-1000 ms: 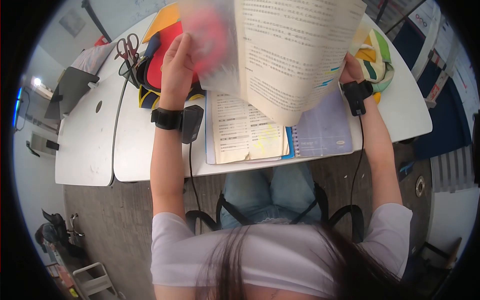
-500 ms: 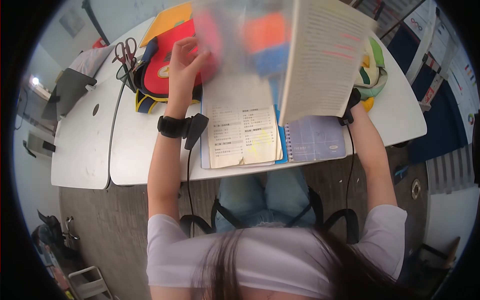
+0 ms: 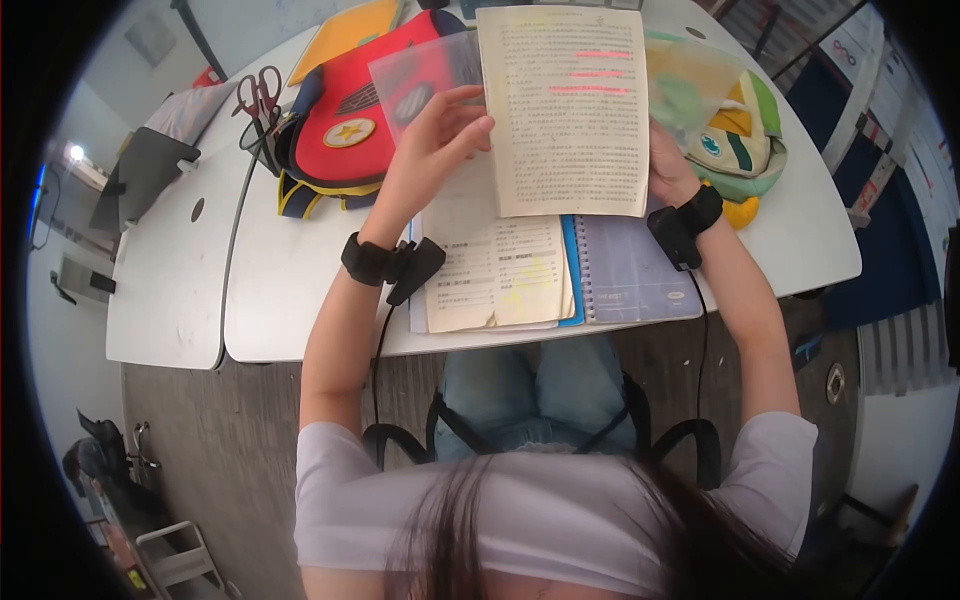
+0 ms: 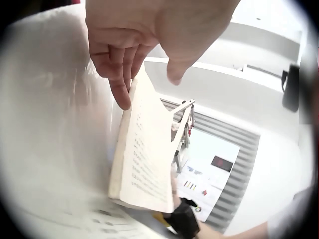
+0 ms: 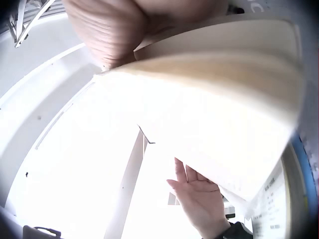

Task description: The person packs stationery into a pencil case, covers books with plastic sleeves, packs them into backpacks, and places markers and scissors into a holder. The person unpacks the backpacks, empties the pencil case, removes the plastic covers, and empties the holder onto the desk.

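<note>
A printed book (image 3: 568, 120) with pink-highlighted lines is held up over the desk, a translucent plastic cover (image 3: 425, 80) spread out behind it. The right hand (image 3: 670, 165) grips the book's right edge, its fingers partly hidden behind it. At the left edge is the left hand (image 3: 435, 150), thumb apart from loosely bent fingers. In the left wrist view those fingertips (image 4: 124, 102) touch the edge of the book (image 4: 144, 149). Beneath lie an open-faced contents page (image 3: 500, 285) with yellow marks and a purple spiral notebook (image 3: 640, 280).
A red backpack (image 3: 350, 110) lies at the left, beside scissors (image 3: 258, 95) in a mesh holder. To the right is a green and white bag (image 3: 750, 140). A yellow folder (image 3: 345, 40) lies at the back, and the white desk's (image 3: 280, 310) front edge runs before the lap.
The book has swung from a tilted, partly turned position to facing the camera nearly flat. The left hand has moved right to its edge, and the plastic cover has shifted behind the book.
</note>
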Tool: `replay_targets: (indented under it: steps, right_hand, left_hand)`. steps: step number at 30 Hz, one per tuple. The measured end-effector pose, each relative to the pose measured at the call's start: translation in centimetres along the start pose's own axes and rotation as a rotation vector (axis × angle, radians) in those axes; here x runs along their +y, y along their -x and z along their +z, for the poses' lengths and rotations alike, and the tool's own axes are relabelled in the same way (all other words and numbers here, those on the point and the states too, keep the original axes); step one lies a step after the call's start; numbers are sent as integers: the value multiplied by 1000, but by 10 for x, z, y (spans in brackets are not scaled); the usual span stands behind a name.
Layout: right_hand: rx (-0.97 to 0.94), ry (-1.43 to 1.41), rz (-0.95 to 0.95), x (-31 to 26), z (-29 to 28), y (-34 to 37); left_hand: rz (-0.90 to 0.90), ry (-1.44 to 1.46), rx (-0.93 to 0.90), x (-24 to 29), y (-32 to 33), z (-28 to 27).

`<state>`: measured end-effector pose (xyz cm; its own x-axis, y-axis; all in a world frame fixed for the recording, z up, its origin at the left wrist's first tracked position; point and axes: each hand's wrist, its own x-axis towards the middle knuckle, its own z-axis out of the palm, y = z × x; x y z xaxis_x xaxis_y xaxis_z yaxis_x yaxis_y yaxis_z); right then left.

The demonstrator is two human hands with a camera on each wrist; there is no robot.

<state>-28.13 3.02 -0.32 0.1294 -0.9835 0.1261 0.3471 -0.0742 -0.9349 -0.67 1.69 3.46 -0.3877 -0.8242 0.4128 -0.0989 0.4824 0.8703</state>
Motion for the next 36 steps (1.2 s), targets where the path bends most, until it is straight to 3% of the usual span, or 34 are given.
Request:
replay_targets:
  steps: [5,7,12,15,21,23,36]
  right_hand:
    - [-7,23,29,-2,8,3]
    - [-20,75,30,-3,11,5]
    - [-98,24,-3,-9,15,5]
    - [-11,-58,-116,-10,18,2]
    - [18,262,-202,-6,-3,-6]
    - [23,418,-330,-5,-6,-8]
    - [159,589,-425,-11,-6,-5]
  left_hand:
    - [-84,45,-103,-5,0,2]
    - [-173,74,-261,-6,0,1]
    - [-184,150,-161,-3,0,1]
    - [-181,166,-96,-1,0,0]
    - [-181,170,-52,-1,-2,-6]
    - [-187,162,-45,0,-1,-6]
    - [-150,240,-10,-1,-1,-3]
